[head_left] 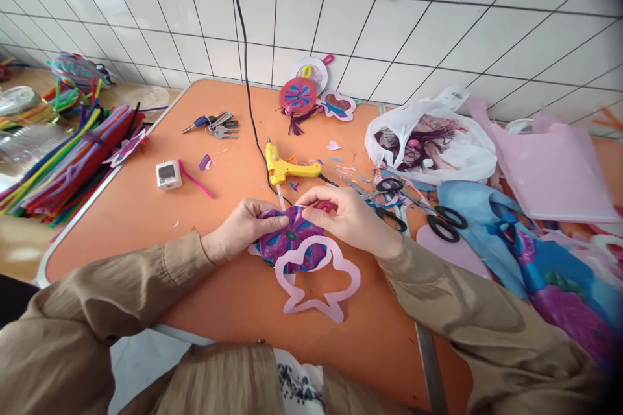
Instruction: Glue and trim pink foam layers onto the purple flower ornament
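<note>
A purple-and-blue patterned fabric cutout (296, 225) is pinched between my two hands above the orange table. My left hand (243, 227) grips its left top edge, thumb on the front. On the right top edge, my right hand (345, 215) closes its fingers, with a bit of a dark pink loop (327, 206) showing beside them. A pale pink flower-shaped paper frame (353, 279) lies below, overlapping the cutout's lower part. Just beyond my hands rests a yellow hot glue gun (292, 168) with its glue stick pointing towards the cutout.
Two pairs of scissors (445, 224) lie right of my hands near paper scraps, beside a white plastic bag (433, 142) and blue fabric (472, 207). Keys (221, 123), a white charger (169, 175) and pipe cleaners (87, 162) are left. Finished-looking ornaments (298, 95) stand by the tiled wall.
</note>
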Demonstrator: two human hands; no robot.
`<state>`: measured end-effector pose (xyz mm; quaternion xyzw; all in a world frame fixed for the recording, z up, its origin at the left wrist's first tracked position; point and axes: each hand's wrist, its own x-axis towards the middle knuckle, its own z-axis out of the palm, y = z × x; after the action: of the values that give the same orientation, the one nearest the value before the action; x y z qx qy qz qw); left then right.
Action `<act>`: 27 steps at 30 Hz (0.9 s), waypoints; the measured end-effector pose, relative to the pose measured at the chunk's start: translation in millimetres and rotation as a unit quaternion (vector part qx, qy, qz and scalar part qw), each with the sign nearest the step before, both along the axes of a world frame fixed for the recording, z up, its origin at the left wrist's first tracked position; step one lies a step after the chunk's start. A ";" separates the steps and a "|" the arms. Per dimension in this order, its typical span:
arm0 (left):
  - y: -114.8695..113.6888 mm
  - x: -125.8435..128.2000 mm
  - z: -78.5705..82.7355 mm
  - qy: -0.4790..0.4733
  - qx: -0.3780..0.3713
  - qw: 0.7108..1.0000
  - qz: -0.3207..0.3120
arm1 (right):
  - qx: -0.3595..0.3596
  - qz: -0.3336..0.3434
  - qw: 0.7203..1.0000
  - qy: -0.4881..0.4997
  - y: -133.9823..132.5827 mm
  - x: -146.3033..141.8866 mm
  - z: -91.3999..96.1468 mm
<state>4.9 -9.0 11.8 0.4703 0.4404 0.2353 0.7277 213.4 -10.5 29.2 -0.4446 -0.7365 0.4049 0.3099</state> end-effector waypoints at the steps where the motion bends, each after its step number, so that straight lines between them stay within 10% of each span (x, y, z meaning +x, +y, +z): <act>1: 0.1 0.2 -0.8 -0.004 -0.004 1.000 0.024 | 0.015 -0.015 1.000 0.007 0.6 3.3 3.8; 5: 1.9 0.5 -4.9 -0.021 -0.004 0.992 0.121 | 0.071 -0.064 0.994 -0.057 1.7 21.0 19.7; 14: 3.4 2.8 -0.3 -0.012 0.008 0.988 0.154 | 0.028 0.101 0.941 -0.321 -1.9 20.6 20.9; 24: 5.4 1.2 -5.1 -0.023 0.012 0.992 0.127 | -0.142 0.252 0.951 -0.114 -2.9 21.7 31.2; 27: 4.3 1.1 -4.0 -0.036 0.003 0.993 0.113 | -0.159 0.207 0.963 -0.060 -3.7 14.4 27.7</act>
<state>6.0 -4.7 7.7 0.4111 0.4631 0.3339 0.7107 227.8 -14.1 57.0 -0.3498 -0.7558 0.5445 0.0996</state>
